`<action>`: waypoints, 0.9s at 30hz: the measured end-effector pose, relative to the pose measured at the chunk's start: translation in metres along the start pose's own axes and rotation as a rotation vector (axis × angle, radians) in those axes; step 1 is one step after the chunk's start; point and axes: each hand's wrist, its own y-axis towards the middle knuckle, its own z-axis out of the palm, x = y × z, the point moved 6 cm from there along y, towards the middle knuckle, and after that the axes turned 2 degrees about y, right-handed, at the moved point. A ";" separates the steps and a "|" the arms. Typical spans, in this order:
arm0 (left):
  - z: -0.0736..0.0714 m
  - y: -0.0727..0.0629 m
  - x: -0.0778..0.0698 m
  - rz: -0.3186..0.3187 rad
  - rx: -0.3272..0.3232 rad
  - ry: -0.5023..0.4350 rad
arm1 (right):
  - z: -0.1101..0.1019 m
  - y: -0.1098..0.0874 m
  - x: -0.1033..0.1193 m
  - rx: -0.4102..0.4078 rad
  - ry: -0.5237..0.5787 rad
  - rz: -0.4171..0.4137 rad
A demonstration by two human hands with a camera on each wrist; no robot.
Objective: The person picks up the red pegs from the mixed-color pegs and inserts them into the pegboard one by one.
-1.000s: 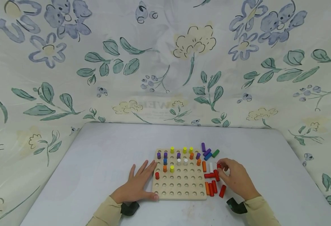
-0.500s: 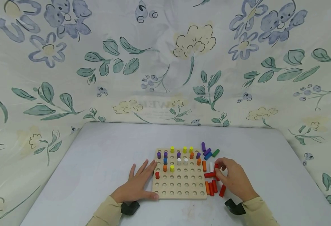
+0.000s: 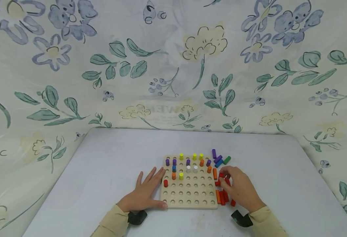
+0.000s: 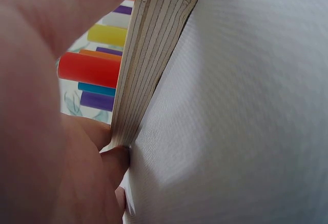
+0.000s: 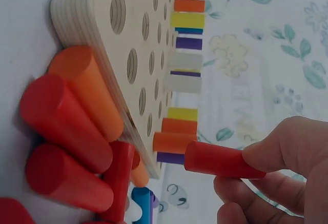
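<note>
A wooden pegboard [image 3: 188, 200] with rows of round holes lies on the table, several coloured pegs upright in its back and left holes. My left hand [image 3: 145, 194] is spread along its left edge, the thumb at the front corner and fingertips at the side. Near that hand a red peg [image 4: 89, 70] stands in the board. Thumb and fingers of my right hand [image 3: 239, 187] pinch a red peg [image 5: 220, 160], raised over the loose pegs just right of the board. White pegs [image 5: 185, 83] and orange pegs [image 5: 177, 142] show upright in the right wrist view.
Loose red pegs [image 3: 222, 198] and an orange peg [image 3: 218, 197] lie against the board's right side. Behind them are purple [image 3: 214, 153], blue [image 3: 219, 163] and green [image 3: 227, 160] pegs. A flowered cloth [image 3: 173, 65] hangs behind the white table [image 3: 117, 148].
My right hand has moved left toward the board, carrying the red peg over the loose ones. The left hand keeps its place at the board's edge.
</note>
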 end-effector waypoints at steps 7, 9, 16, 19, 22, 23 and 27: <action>0.000 0.000 0.000 0.003 -0.001 0.003 | 0.004 0.001 0.008 -0.005 -0.009 -0.041; 0.000 0.000 0.000 0.004 -0.001 0.003 | 0.005 0.001 0.009 -0.005 -0.001 -0.048; 0.000 -0.001 -0.001 0.007 -0.005 -0.002 | 0.011 0.003 0.013 0.011 0.025 -0.046; 0.000 -0.001 -0.002 0.009 -0.005 -0.004 | 0.014 0.004 0.016 0.021 0.025 -0.041; 0.000 -0.001 -0.002 0.010 -0.006 -0.003 | 0.017 0.004 0.019 0.024 0.027 -0.047; 0.000 -0.001 -0.002 0.010 -0.006 -0.002 | 0.018 0.004 0.020 0.024 0.028 -0.052; 0.001 -0.001 0.000 0.002 -0.003 0.007 | 0.020 0.004 0.025 0.014 0.029 -0.076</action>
